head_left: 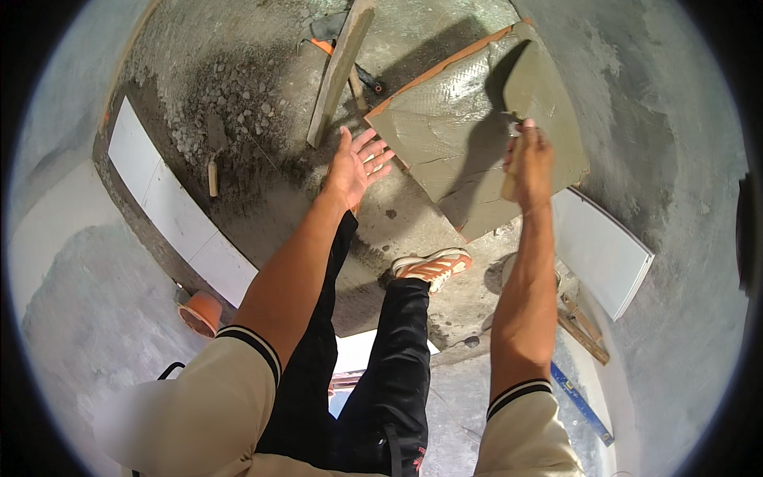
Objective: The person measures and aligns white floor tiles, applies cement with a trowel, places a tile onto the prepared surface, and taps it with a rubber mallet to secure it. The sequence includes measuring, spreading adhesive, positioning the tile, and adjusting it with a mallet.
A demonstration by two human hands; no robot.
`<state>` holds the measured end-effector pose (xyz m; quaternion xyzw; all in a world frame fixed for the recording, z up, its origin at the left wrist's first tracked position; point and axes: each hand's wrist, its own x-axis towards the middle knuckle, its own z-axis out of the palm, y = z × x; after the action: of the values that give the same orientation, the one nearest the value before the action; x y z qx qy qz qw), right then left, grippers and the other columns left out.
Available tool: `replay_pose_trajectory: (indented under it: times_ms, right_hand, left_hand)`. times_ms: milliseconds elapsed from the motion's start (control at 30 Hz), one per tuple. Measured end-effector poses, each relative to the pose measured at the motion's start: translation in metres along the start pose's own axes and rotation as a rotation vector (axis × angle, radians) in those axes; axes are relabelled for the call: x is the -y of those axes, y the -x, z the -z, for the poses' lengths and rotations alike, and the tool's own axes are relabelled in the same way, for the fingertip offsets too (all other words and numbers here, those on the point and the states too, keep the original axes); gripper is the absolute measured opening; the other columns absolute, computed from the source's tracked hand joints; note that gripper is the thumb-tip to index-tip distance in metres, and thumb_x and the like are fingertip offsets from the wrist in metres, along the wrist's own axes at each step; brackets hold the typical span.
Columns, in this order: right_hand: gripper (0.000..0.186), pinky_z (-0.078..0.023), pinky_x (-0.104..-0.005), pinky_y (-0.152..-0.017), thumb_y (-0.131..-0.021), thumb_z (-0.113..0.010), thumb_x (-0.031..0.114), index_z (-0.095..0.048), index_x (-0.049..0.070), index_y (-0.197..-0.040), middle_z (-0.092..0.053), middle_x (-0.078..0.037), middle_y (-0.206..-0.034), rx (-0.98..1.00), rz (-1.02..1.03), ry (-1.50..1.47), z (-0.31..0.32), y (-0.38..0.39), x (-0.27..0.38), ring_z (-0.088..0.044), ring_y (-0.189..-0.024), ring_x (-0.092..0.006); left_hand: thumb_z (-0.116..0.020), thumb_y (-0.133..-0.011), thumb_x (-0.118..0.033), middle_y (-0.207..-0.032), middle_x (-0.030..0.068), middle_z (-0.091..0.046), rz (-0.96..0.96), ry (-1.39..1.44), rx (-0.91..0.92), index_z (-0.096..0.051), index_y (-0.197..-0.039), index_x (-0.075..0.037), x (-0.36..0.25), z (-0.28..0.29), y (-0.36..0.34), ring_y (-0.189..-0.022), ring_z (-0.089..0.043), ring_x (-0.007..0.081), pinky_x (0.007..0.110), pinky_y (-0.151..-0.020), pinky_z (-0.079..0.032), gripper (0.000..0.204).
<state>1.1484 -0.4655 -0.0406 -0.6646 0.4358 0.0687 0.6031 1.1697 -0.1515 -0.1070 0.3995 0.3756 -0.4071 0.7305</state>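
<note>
The tile (445,151) lies tilted on the floor (262,199), back side up and coated with grey mortar, its orange edge showing along the upper left. The right hand (531,163) is closed around the wooden handle of a trowel (520,87), whose blade rests on the mortar near the tile's far corner. The left hand (355,165) hovers at the tile's left edge, palm down and fingers spread, holding nothing; whether it touches the tile I cannot tell.

Just beyond the left hand a wooden plank (338,67) lies on the rough mortar bed, and past it is a tool with an orange and black handle (350,60). A second trowel (213,155) lies on the gravelly mortar further left. White tiles (175,215) are already laid in a row along the left side, with an orange bucket (200,312) at their near end. On the right, just beside the mortared tile, another white tile (600,250) lies, with wooden strips (584,330) and a blue level (580,401) nearer the person. The person's shoe (433,266) stands on the floor just below the tile.
</note>
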Motion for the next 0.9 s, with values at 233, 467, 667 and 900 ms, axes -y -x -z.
replay_pose_trajectory:
  times_ms: [233, 467, 667, 900]
  right_hand:
    - [0.050, -0.044, -0.0271, -0.048, -0.107, -0.054, 0.049, -0.063, -0.001, -0.111, -0.056, -0.003, -0.073, 0.130, -0.039, 0.290, -0.005, -0.007, 0.015, -0.053, -0.055, -0.0103]
    - [0.049, -0.046, -0.0300, -0.049, -0.109, -0.052, 0.046, -0.062, -0.002, -0.107, -0.058, -0.005, -0.070, 0.137, -0.058, 0.424, -0.046, 0.056, -0.019, -0.056, -0.055, -0.0122]
    - [0.043, -0.052, -0.0540, -0.075, -0.109, -0.051, 0.039, -0.064, -0.002, -0.112, -0.069, -0.031, -0.086, 0.141, -0.017, 0.599, -0.076, 0.093, -0.056, -0.069, -0.087, -0.0510]
    - [0.038, -0.054, -0.0525, -0.077, -0.106, -0.057, 0.038, -0.066, 0.003, -0.119, -0.071, -0.027, -0.094, 0.158, 0.172, 0.820, -0.089, 0.143, -0.080, -0.070, -0.090, -0.0475]
  left_hand:
    - [-0.027, -0.103, -0.074, -0.161, 0.0231, -0.035, -0.036, 0.043, 0.004, -0.028, -0.162, -0.005, -0.012, 0.008, -0.004, -0.144, -0.045, 0.0388, 0.051, -0.119, -0.040, 0.090]
    - [-0.023, -0.103, -0.074, -0.160, 0.0234, -0.037, -0.014, 0.051, 0.013, -0.030, -0.160, -0.004, -0.014, 0.002, -0.002, -0.145, -0.043, 0.0393, 0.052, -0.120, -0.038, 0.091]
    - [-0.020, -0.103, -0.074, -0.161, 0.0240, -0.036, -0.004, 0.084, 0.019, -0.032, -0.160, -0.004, -0.014, 0.006, -0.005, -0.146, -0.042, 0.0400, 0.054, -0.120, -0.037, 0.091]
    - [-0.021, -0.101, -0.076, -0.160, 0.0254, -0.039, 0.004, 0.125, 0.001, -0.032, -0.160, -0.004, -0.014, 0.026, -0.001, -0.147, -0.041, 0.0406, 0.056, -0.121, -0.036, 0.093]
